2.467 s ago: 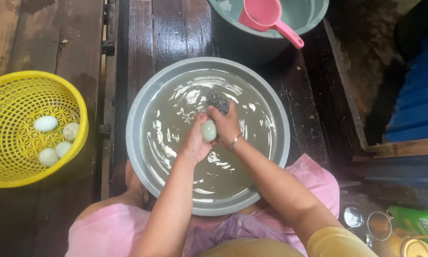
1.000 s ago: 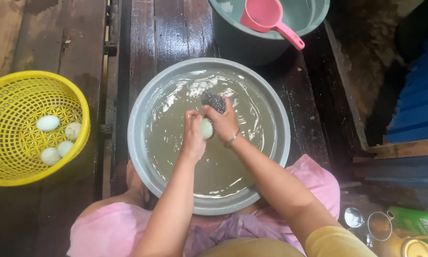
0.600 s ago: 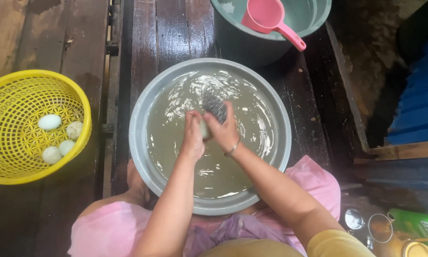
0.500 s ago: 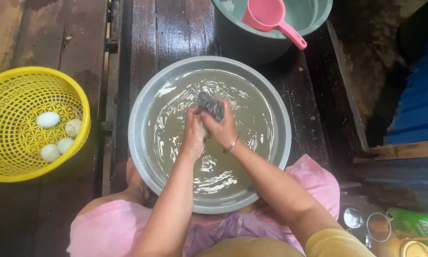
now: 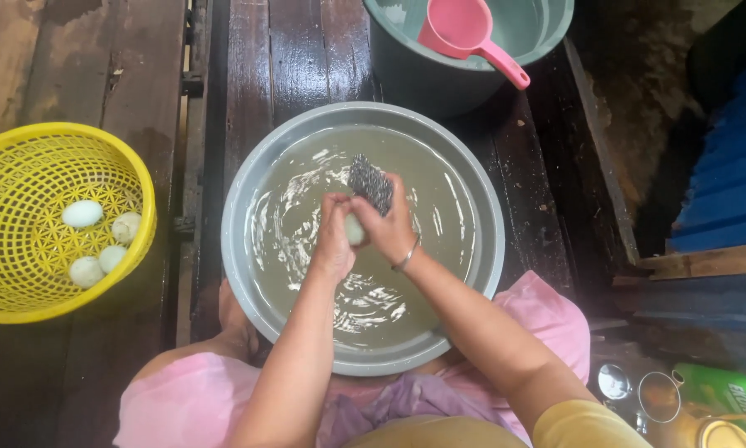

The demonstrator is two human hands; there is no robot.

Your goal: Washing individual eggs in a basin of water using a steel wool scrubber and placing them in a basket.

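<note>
Holding a pale egg over the middle of the grey basin of murky water, the left hand is wrapping around it from the left side. The right hand is gripping a dark metal scouring pad and pressing it against the egg's top, so both hands are closed and touching the egg, with the pad sitting on the far side. The egg's long axis I honestly can't tell, it's mostly covered. Four more eggs are sitting in the yellow basket, well off to the left. A pink scoop is resting in the teal tub behind.
</note>
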